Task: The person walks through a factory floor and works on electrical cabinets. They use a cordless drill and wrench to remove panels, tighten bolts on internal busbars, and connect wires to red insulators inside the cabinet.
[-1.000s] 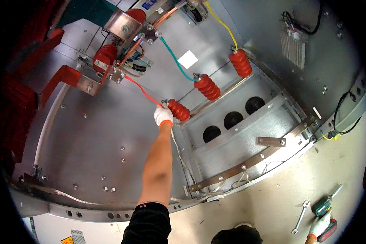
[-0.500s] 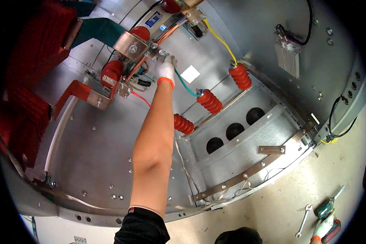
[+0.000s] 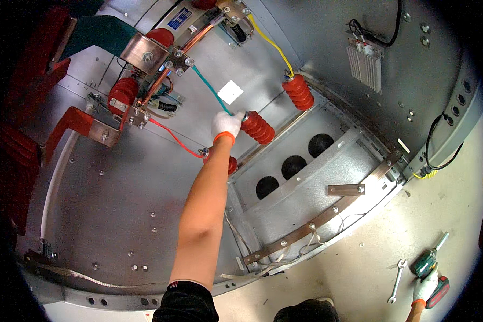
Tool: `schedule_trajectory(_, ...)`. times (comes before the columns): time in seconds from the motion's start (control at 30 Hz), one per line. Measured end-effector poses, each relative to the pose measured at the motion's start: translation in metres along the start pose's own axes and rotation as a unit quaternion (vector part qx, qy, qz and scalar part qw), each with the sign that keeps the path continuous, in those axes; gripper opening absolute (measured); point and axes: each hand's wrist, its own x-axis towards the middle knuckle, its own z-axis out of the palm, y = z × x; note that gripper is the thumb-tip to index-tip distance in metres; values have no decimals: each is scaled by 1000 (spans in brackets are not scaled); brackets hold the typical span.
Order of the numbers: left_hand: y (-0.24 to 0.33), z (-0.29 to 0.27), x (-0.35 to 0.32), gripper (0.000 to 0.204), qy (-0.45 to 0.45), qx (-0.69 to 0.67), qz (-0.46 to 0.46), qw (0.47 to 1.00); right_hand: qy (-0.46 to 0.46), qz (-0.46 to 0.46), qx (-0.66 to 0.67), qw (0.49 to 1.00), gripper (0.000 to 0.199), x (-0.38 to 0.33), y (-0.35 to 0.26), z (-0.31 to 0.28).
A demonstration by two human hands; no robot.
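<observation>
While we are reaching far into the grey metal cabinet, our left hand, gloved in white, is closing around the near end of the green wire right where it is meeting the tip of the middle red insulator. Just below the wrist, the red wire is ending at another red insulator, partly hidden by our forearm. Farther right, the yellow wire is running to a third red insulator. Near the lower right, our right hand is gripping a green power drill on the floor, with a wrench lying just left of it.
</observation>
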Motion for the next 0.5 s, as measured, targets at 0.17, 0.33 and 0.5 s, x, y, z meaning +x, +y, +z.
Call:
schedule_trajectory(0.17,-8,14,9,44,-60,-19,-13,998,24,-1,-16,1000,98,-3,11,10)
schedule_trajectory(0.33,18,15,-8,43,6,47,-34,998,20,1,-45,999,99,-6,-1,-1)
schedule_trajectory(0.5,24,9,-2,60,-221,9,-161,962,8,19,-44,999,102,-5,-2,2)
